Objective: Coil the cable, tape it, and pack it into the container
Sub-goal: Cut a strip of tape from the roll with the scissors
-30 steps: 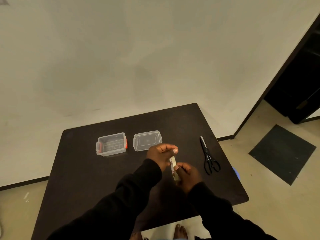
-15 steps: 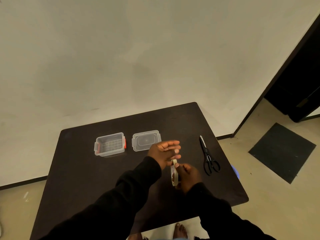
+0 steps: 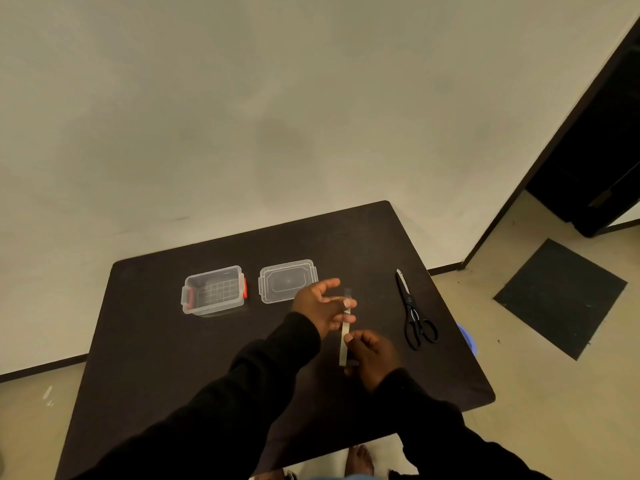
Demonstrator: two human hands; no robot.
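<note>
Over the middle of the dark table (image 3: 145, 341), my right hand (image 3: 372, 355) grips a roll of clear tape (image 3: 344, 344), seen edge-on. My left hand (image 3: 322, 304) is just above it with fingers spread, and a strip of clear tape (image 3: 347, 296) runs up from the roll and sticks to its fingertips. A clear container (image 3: 213, 289) with red latches stands open at the back left of the table. Its clear lid (image 3: 287, 280) lies flat beside it on the right. No cable is visible.
Black scissors (image 3: 414, 311) lie shut on the right side of the table. A blue object (image 3: 467, 337) shows past the table's right edge. A wall rises behind the table, a dark doorway and a dark floor mat (image 3: 561, 296) are at the right. My bare foot (image 3: 360, 460) shows below.
My left hand has opened its fingers and lifted away from the roll, drawing out a strip of tape. My right hand has kept the roll almost in place.
</note>
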